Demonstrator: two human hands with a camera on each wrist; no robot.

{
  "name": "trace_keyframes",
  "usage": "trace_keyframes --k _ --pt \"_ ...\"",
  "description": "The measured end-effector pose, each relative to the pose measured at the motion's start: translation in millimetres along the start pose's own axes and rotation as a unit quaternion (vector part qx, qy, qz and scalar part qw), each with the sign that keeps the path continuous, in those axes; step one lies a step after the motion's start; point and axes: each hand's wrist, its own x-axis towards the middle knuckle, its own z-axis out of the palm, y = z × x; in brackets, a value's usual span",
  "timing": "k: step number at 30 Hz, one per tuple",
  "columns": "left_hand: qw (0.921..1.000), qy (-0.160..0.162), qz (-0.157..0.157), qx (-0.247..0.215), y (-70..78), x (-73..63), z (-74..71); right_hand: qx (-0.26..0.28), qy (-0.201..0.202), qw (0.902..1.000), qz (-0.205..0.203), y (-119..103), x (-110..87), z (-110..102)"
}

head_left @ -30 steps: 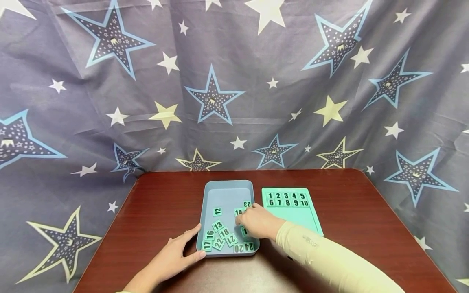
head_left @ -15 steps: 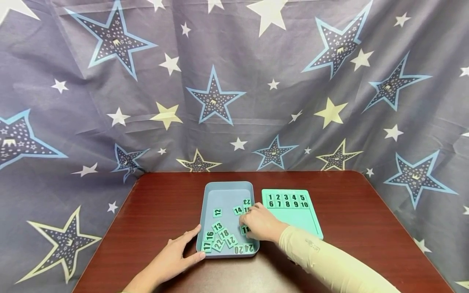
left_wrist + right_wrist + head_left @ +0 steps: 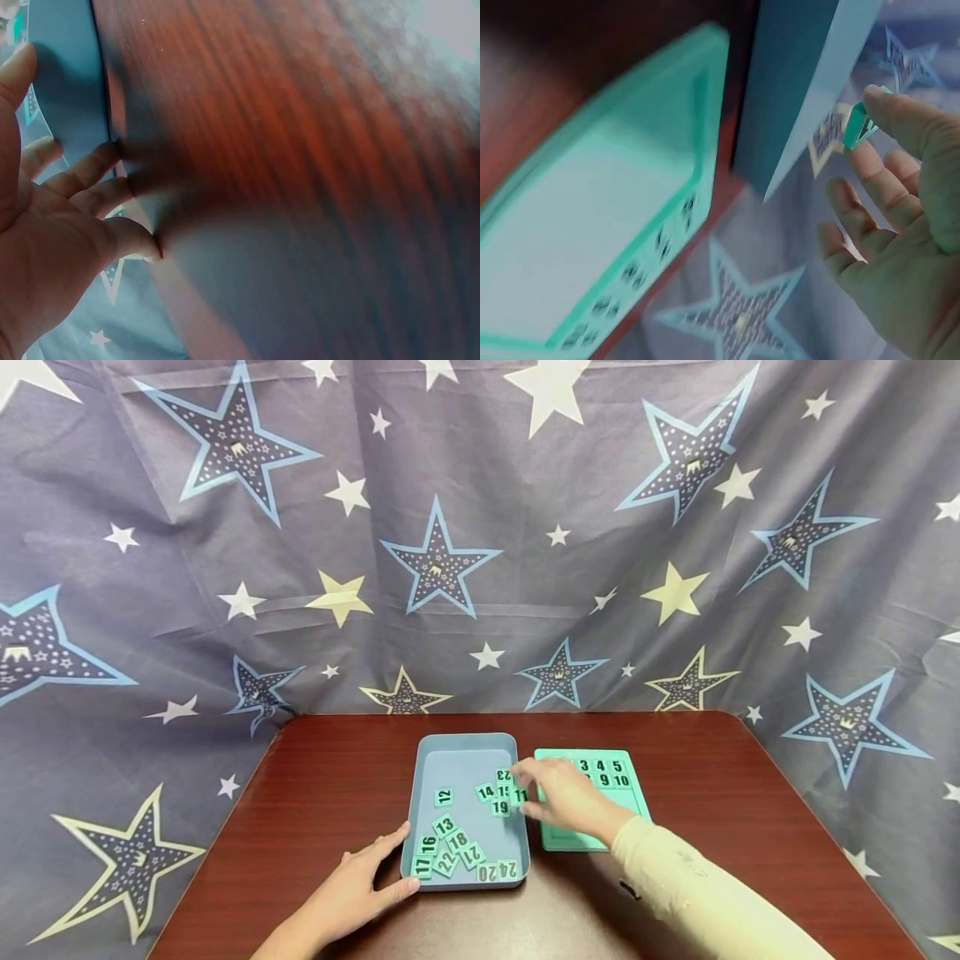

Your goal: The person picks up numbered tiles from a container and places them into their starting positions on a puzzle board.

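Between thumb and forefinger my right hand (image 3: 573,797) pinches a green number tile marked 11 (image 3: 519,796), just over the right rim of the blue-grey tray (image 3: 465,760). The right wrist view also shows that tile (image 3: 861,126) at the fingertips. Beside the hand, and partly covered by it, is a green number board (image 3: 562,839) with a top block of tiles, 1 to 10, set in it. My left hand (image 3: 367,881) rests with spread fingers against the tray's left side and near corner. Loose tiles such as 12 (image 3: 445,797), 19 (image 3: 500,807) and 20 (image 3: 487,872) lie in the tray.
Tray and board stand side by side on a dark red wooden table (image 3: 337,777), with a narrow gap between them. Behind the table hangs a grey curtain (image 3: 465,660) printed with stars. In the tray's near left part several tiles overlap, among them 22 (image 3: 446,862).
My right hand has lifted tile 11 from the tray's right side and moved up and right toward the board. Tile 19 now shows where the hand was. My left hand stays put.
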Motion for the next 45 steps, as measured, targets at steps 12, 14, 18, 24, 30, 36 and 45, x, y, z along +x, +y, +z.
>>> trace_keyframes --k 12,14,18,24,30,36,45 --pt "1.0000 -0.001 -0.004 0.008 -5.5 -0.4 0.4 -0.061 0.018 0.9966 0.052 54.5 -37.0 -1.7" --pt "1.0000 0.000 -0.003 0.009 -5.9 -0.3 1.3 -0.073 0.013 0.9958 0.054 57.2 -38.2 4.7" --pt "1.0000 0.000 0.000 0.005 -4.2 0.4 2.6 -0.094 0.014 0.9943 0.049 59.6 -36.6 14.1" --pt "1.0000 -0.002 -0.003 0.000 -1.7 0.4 2.0 -0.112 0.006 0.9929 0.040 59.5 -30.8 20.5" --pt "1.0000 -0.004 -0.005 -0.007 0.5 -0.3 1.0 -0.122 0.004 0.9917 0.042 61.4 -27.7 23.3" --pt "0.9999 -0.005 -0.005 -0.011 -0.5 -0.8 1.1 -0.127 0.008 0.9910 0.040 62.5 -25.7 25.4" --pt "0.9999 -0.005 -0.005 -0.009 -2.5 -0.5 1.5 -0.132 0.031 0.9904 0.026 63.5 -22.5 31.3"
